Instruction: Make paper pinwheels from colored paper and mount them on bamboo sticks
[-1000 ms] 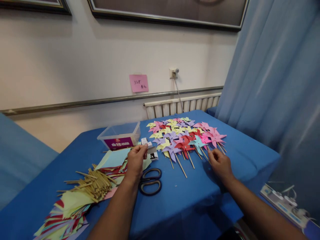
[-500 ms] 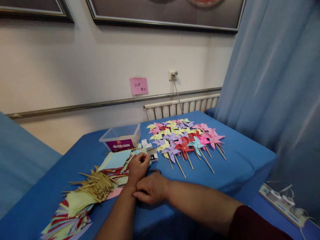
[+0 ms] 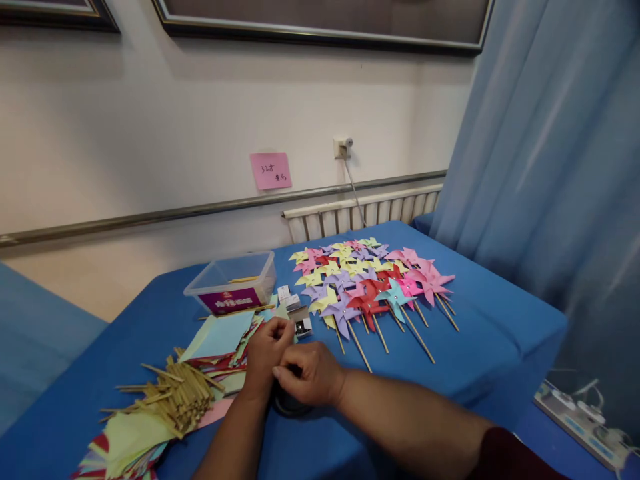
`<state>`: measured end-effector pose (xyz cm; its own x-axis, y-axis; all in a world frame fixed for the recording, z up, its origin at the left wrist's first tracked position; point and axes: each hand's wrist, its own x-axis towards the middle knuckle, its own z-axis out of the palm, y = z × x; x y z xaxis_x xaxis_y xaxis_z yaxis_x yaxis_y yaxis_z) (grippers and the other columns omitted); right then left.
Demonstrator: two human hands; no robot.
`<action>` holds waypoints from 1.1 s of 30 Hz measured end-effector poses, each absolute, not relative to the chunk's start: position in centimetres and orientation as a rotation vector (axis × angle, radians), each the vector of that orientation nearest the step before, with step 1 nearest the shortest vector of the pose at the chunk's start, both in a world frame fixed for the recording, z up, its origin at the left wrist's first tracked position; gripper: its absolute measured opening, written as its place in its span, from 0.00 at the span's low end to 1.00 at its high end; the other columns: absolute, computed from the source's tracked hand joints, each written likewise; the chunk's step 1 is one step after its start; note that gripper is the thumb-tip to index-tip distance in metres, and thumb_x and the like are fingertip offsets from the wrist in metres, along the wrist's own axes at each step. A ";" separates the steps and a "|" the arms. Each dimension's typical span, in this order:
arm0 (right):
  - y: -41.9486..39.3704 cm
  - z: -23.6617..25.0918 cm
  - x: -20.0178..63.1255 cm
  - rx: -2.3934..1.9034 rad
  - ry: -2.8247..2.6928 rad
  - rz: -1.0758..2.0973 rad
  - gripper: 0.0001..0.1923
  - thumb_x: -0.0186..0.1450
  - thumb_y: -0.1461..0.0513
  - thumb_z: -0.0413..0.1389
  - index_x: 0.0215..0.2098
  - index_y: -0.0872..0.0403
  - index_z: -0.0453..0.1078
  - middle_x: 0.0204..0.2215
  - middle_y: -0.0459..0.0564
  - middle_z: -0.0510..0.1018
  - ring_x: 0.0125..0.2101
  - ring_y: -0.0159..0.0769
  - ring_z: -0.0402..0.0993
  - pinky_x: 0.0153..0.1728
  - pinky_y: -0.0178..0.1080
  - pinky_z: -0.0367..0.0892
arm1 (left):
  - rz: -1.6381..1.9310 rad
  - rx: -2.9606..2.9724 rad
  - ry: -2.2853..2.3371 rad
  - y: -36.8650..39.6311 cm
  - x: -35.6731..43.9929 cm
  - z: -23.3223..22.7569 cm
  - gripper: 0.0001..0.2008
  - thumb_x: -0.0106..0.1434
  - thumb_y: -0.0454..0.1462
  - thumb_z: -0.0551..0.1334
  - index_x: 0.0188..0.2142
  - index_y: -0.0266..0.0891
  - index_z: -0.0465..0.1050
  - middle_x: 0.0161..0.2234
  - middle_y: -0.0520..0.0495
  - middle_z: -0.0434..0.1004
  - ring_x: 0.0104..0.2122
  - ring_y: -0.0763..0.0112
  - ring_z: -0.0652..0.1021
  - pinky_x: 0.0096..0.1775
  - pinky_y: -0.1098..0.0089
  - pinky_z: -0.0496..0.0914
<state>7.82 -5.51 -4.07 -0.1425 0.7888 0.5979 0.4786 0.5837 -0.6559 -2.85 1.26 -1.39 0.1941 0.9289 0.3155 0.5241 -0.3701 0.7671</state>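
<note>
Where the head view looks down on the blue desk [image 3: 450, 347], the right hand [image 3: 310, 373] lies curled over the black scissors [image 3: 290, 404], mostly hidden beneath it; the left hand [image 3: 267, 350], fingers bent, touches it, contents indiscernible. Pinwheels [image 3: 370, 280] lie beyond, rightward.

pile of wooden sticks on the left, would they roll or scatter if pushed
The wooden sticks look thin, short and loosely heaped, so they would probably scatter. Round ones may roll, though the blue cloth might slow them. Likely light and stiff.
</note>
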 end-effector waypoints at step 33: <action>-1.7 8.8 17.0 -0.774 -0.982 0.156 0.41 0.62 0.66 0.50 0.69 0.47 0.37 0.32 0.46 0.78 0.19 0.29 0.64 0.22 0.34 0.63 | 1.883 1.871 1.120 0.4 3.6 11.3 0.42 0.57 0.35 0.62 0.68 0.43 0.44 0.19 0.60 0.63 0.19 0.76 0.66 0.28 0.74 0.67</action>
